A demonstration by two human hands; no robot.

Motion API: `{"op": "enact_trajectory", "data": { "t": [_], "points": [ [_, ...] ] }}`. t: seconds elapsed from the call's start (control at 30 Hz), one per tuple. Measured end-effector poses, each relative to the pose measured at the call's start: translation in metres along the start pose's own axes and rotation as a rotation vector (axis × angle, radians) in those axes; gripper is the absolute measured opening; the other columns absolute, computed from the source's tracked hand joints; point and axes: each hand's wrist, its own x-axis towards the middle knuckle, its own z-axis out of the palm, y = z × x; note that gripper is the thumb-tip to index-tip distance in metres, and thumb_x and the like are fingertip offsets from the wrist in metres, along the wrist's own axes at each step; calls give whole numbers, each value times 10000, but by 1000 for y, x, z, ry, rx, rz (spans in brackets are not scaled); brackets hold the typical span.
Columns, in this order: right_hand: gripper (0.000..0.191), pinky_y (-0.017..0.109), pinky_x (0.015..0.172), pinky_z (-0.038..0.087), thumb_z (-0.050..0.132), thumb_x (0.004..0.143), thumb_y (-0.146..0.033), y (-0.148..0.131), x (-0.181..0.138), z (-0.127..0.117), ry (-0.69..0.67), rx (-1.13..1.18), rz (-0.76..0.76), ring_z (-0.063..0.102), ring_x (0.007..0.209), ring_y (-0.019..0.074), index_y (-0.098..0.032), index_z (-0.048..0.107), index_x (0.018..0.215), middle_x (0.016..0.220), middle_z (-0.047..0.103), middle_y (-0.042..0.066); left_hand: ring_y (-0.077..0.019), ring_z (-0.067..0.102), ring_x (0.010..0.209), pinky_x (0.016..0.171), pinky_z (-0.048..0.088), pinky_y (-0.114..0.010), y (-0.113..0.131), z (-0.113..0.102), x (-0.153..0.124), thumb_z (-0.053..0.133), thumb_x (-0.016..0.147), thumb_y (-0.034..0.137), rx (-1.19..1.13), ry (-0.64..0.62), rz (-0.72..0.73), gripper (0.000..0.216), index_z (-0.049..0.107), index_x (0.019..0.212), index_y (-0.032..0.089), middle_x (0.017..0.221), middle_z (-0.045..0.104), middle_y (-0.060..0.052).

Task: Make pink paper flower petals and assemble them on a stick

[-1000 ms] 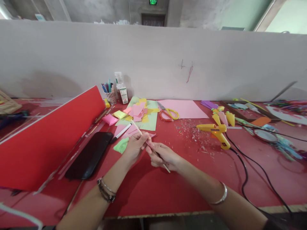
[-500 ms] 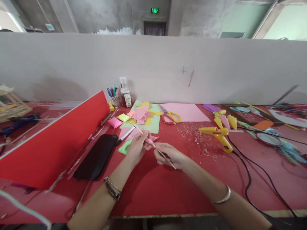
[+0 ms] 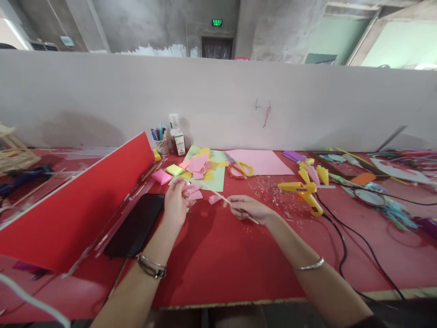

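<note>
My right hand [image 3: 247, 208] is closed on a thin wooden stick [image 3: 223, 199] that slants up to the left, low over the red table [image 3: 221, 264]. A small pink paper piece [image 3: 215, 199] sits at the stick near its far end. My left hand [image 3: 176, 200] is apart from the stick, to its left. Its fingers are bent together at a cluster of pink paper scraps [image 3: 195, 193] and seem to pinch one of them. Just beyond lies a pile of pink and yellow cut paper [image 3: 200, 165] on a green sheet.
A yellow glue gun [image 3: 302, 189] stands right of my hands, its black cable [image 3: 341, 246] trailing to the table's front edge. Orange-and-yellow scissors [image 3: 241, 168] lie on a pink sheet [image 3: 262, 161]. A black phone [image 3: 136, 223] and a slanted red board [image 3: 75, 200] lie left, a pen cup [image 3: 162, 143] behind.
My hands have come apart. The left hand let go of the stick and moved left to the pink scraps. The right hand kept the stick and shifted slightly right.
</note>
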Motion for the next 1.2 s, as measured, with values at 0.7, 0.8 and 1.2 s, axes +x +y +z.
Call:
{"op": "enact_trajectory", "data": {
  "t": [0.7, 0.8, 1.2],
  "points": [
    [84, 320, 715, 387, 402, 741, -226, 6, 7, 9, 733, -580, -473, 499, 716, 169, -193, 475, 716, 731, 537, 37, -58, 542, 498, 595, 439, -213, -25, 9, -23, 638, 589, 206, 129, -400, -154, 169, 529, 708, 156, 629, 568, 57],
    [100, 273, 652, 396, 406, 751, -237, 4, 5, 22, 700, -564, -531, 494, 650, 138, -194, 454, 675, 664, 529, 12, -82, 574, 569, 643, 447, -232, -26, 9, -22, 637, 604, 200, 130, -432, -105, 168, 534, 732, 166, 653, 565, 54],
    [71, 222, 561, 372, 488, 738, -190, 4, 4, 30, 583, -488, -579, 478, 618, 106, -184, 559, 742, 683, 515, 2, -133, 555, 894, 781, 445, -245, -29, 9, -23, 599, 628, 130, 220, -465, -5, 252, 559, 866, 203, 938, 562, -1]
  ]
}}
